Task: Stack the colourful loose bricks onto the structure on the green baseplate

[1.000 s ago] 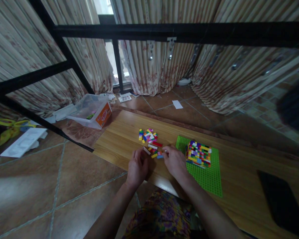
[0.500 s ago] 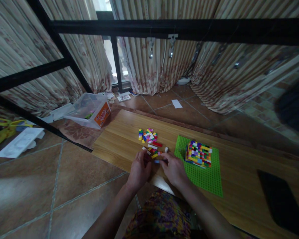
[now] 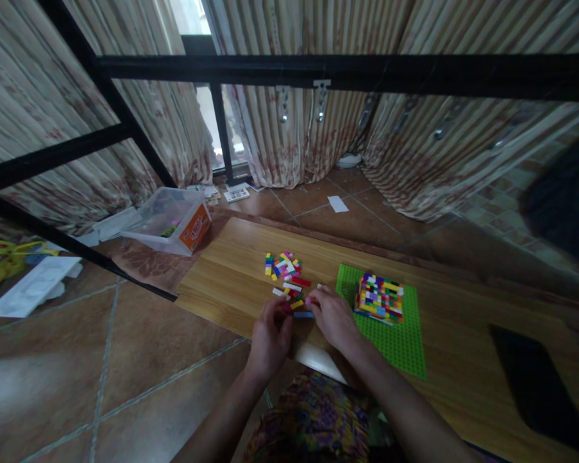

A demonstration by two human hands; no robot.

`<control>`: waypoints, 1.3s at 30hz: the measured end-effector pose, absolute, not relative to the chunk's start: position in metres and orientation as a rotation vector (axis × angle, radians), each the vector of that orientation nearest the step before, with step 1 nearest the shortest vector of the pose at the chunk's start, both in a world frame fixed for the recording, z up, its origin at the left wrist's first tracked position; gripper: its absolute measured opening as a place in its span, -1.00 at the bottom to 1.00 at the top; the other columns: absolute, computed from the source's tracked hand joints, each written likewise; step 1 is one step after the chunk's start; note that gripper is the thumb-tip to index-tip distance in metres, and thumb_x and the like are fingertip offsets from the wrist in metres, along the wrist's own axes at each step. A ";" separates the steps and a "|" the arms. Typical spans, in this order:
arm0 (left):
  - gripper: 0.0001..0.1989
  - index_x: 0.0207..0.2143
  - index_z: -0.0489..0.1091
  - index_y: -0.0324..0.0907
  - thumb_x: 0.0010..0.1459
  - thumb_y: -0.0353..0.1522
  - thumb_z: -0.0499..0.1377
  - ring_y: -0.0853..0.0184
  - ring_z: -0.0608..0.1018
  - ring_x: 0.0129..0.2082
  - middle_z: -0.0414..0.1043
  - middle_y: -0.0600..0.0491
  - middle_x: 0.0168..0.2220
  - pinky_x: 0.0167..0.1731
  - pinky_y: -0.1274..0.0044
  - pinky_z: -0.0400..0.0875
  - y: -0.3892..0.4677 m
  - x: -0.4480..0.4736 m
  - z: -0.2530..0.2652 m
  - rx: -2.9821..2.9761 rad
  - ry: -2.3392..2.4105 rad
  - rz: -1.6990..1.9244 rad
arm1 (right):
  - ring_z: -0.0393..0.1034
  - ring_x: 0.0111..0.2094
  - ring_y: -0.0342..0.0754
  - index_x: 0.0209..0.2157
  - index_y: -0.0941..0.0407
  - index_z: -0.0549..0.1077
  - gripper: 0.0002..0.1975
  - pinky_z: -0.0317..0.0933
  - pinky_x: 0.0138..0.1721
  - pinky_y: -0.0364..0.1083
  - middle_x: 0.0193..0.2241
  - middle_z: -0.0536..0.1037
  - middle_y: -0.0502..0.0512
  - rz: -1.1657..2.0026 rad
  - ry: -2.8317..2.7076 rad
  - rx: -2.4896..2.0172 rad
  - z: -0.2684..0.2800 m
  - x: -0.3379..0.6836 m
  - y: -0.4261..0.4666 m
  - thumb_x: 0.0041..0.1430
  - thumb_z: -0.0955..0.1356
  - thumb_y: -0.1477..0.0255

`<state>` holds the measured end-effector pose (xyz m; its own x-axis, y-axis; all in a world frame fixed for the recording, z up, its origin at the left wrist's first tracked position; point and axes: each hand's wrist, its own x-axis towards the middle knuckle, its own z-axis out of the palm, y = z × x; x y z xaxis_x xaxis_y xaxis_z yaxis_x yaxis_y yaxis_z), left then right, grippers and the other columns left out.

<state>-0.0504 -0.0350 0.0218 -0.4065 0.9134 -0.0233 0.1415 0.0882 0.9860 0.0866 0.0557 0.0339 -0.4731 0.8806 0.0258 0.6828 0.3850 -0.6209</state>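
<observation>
My left hand (image 3: 271, 333) is over the near part of the loose bricks, fingers curled in, with a dark pink toy brick (image 3: 287, 308) at its fingertips. Across from it, my right hand (image 3: 335, 316) pinches a small pink toy brick (image 3: 309, 300). A blue brick (image 3: 303, 315) lies between the two hands, below a yellow brick (image 3: 296, 305). Just beyond are white and red bricks (image 3: 300, 281). To the right, a rectangular multicoloured brick block (image 3: 380, 298) stands on a green baseplate (image 3: 403, 354).
Farther back on the wooden table (image 3: 222, 276) is a second pile of loose bricks (image 3: 285, 265). A dark flat object (image 3: 535, 379) lies at the right. Beyond the table's left end, a clear plastic bin (image 3: 168, 222) sits on the floor. Black metal bars (image 3: 289, 69) cross in front of the curtains.
My right hand's fingertips have come onto the small pink brick. More of the blue brick shows between my hands. The whole view has shifted slightly.
</observation>
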 end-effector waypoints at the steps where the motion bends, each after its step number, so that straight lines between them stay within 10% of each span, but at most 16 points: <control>1: -0.71 -0.09 0.41 -0.17 0.09 -0.37 0.20 0.34 0.51 -0.32 0.49 0.02 -0.27 -0.25 0.52 0.38 -0.035 -0.047 0.026 0.984 1.614 1.401 | 0.40 -0.25 -0.02 -0.34 0.12 0.52 -0.87 0.23 -0.17 -0.06 -0.32 0.48 0.11 0.886 -2.190 -1.296 0.035 0.088 0.051 0.20 0.31 0.48; 8: -0.70 -0.38 0.46 -0.26 0.04 -0.18 0.29 0.49 0.37 -0.53 0.35 0.10 -0.53 -0.47 0.64 0.26 -0.033 -0.022 0.056 0.392 0.952 1.289 | 0.42 -0.36 -0.10 -0.30 0.01 0.58 -0.82 0.34 -0.34 -0.09 -0.14 0.50 0.05 1.547 -1.355 -0.958 0.052 0.099 0.012 0.08 0.42 0.25; 13: -0.77 -0.39 0.46 -0.26 0.02 -0.25 0.32 0.54 0.31 -0.54 0.33 0.13 -0.51 -0.48 0.68 0.21 -0.029 -0.011 0.067 0.463 1.002 1.313 | 0.43 -0.14 -0.02 -0.28 0.01 0.60 -0.83 0.30 -0.12 -0.05 -0.16 0.52 0.08 1.401 -1.354 -1.020 0.051 0.114 0.006 0.09 0.42 0.28; 39: -0.75 -0.35 0.41 -0.21 0.04 -0.21 0.27 0.46 0.37 -0.53 0.35 0.13 -0.54 -0.45 0.60 0.27 -0.009 0.019 0.056 0.753 1.127 1.271 | 0.38 -0.43 -0.11 -0.46 0.07 0.56 -0.81 0.24 -0.31 -0.11 -0.52 0.54 -0.02 1.331 -1.021 -1.245 0.061 0.157 0.006 -0.01 0.45 0.24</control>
